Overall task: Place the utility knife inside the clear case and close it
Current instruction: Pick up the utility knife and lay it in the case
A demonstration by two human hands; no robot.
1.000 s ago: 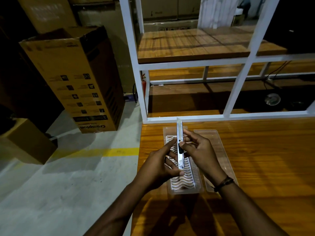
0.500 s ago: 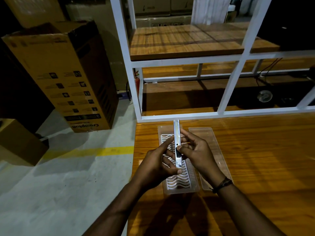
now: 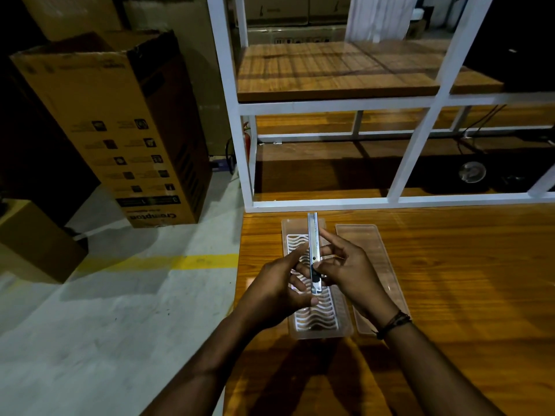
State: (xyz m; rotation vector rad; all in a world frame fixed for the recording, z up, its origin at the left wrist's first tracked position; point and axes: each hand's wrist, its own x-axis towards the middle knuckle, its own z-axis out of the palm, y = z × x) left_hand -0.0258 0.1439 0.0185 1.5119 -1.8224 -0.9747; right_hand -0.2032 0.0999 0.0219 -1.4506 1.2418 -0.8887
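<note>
Both hands pinch the utility knife (image 3: 313, 253) — left hand (image 3: 277, 288) fingers curled on its left side, right hand (image 3: 350, 273) partly closed on the slider end. Knife is held lengthwise over the open clear case (image 3: 342, 322) near the tabletop (image 3: 465, 295) left edge, lid (image 3: 371, 253) just beside — forearms converge from below.

Single head-worn wide-angle view, looking forward and down over the near wooden table (image 3: 450, 295); floor (image 3: 105, 325) at left, white shelf frame (image 3: 414, 151) far.
</note>
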